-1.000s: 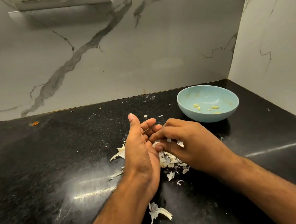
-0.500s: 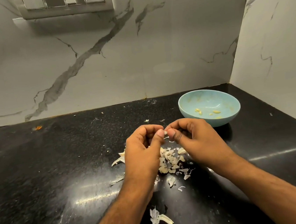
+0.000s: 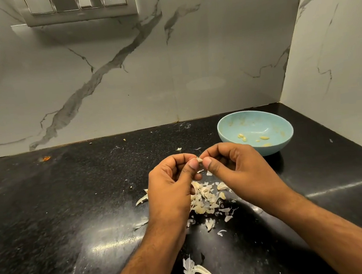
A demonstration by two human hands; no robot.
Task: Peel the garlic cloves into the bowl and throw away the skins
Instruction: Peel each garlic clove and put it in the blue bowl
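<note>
the left hand (image 3: pixel 171 182) and right hand (image 3: pixel 234 169) pinch one small garlic clove (image 3: pixel 199 160) between thumbs and forefingers, raised over the skins (image 3: pixel 206 197) heaped mid-counter. the clove looks light and firm, its skin papery, thin and likely to tear, so it is best nipped at a tip. the bowl (image 3: pixel 256 132) sits in the counter's far right corner with a few peeled cloves. the black counter (image 3: pixel 50 217) is glossy; marble walls, a switch panel (image 3: pixel 76 5).

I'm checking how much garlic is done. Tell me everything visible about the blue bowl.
The blue bowl is round, light blue and smooth, perhaps plastic or ceramic. It stands upright on the black countertop near the wall corner, just beyond the right hand. A few peeled garlic cloves lie inside, with smudges on its wall.
</note>
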